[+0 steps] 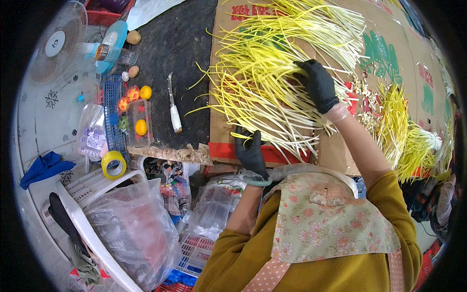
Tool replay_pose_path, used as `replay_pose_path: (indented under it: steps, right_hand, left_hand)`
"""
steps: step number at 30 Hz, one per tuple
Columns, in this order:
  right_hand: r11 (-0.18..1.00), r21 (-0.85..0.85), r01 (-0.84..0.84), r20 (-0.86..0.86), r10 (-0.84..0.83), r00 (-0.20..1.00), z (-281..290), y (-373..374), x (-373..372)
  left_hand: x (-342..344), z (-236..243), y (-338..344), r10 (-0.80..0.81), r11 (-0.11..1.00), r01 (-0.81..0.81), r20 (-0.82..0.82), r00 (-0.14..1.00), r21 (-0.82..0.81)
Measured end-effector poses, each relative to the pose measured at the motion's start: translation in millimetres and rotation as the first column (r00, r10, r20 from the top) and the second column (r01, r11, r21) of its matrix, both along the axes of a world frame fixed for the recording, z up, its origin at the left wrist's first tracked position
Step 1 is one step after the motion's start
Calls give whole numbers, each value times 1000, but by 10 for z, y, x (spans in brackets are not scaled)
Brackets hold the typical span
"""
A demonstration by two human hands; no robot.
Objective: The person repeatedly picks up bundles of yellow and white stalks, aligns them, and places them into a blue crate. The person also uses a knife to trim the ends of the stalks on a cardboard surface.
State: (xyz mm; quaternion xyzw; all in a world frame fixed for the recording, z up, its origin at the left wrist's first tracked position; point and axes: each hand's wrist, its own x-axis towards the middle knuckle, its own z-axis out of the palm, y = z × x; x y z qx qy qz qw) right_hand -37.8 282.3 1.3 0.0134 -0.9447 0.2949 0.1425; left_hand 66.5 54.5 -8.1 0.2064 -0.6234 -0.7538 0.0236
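Long yellow chives (272, 97) with pale stalks lie spread in a loose layer on flattened cardboard (335, 160). My right hand (318, 86), in a black glove, reaches over the layer with its fingers closed on some of the yellow chives. At the near edge of the layer is my left hand (251, 152), also black-gloved, its thumb and fingers apart and nothing seen gripped in them. A second heap of chives (335, 29) lies at the far side. To the left, a knife (173, 109) with a white handle rests on the dark table covering (187, 58).
Trimmed scraps (368, 114) and more chives (393, 121) lie to the right, near a tied bundle (421, 146). On the left are a fan (56, 44), a blue basket (113, 112), oranges (141, 127) and yellow tape (114, 165). Plastic bags (131, 228) hang over a white chair (92, 238).
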Motion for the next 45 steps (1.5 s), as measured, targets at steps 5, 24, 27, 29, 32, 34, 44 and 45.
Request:
replay_pose_path:
  steps: [5, 24, 27, 29, 32, 34, 44, 45]
  right_hand:
    - [993, -57, 106, 177, -95, 980, -63, 261, -247]
    - [934, 79, -348, 279, 315, 907, 143, -1062, 785]
    - [934, 78, -349, 216, 326, 920, 182, -1067, 953]
    - [922, 67, -381, 181, 364, 914, 227, -973, 951]
    - [921, -56, -386, 241, 387, 890, 276, -909, 915]
    - [934, -159, -320, 211, 349, 913, 282, -888, 944]
    - [997, 31, 77, 27, -78, 997, 358, -253, 551]
    - [996, 38, 77, 40, -78, 996, 333, -185, 483]
  left_hand:
    - [6, -66, -2, -1, 1000, 1, 14, 1000, -24]
    - [-97, 31, -102, -256, 961, 259, 43, 966, -97]
    - [-137, 107, -110, -298, 938, 303, 55, 953, -167]
    - [-127, 109, -91, -280, 948, 286, 59, 958, -137]
    - [-142, 170, -71, -236, 967, 242, 85, 968, -74]
    - [-139, 177, -62, -220, 973, 226, 118, 968, -43]
    - [-144, 92, -32, -115, 993, 116, 132, 985, -1]
    - [-122, 45, -63, -101, 995, 99, 143, 985, 23]
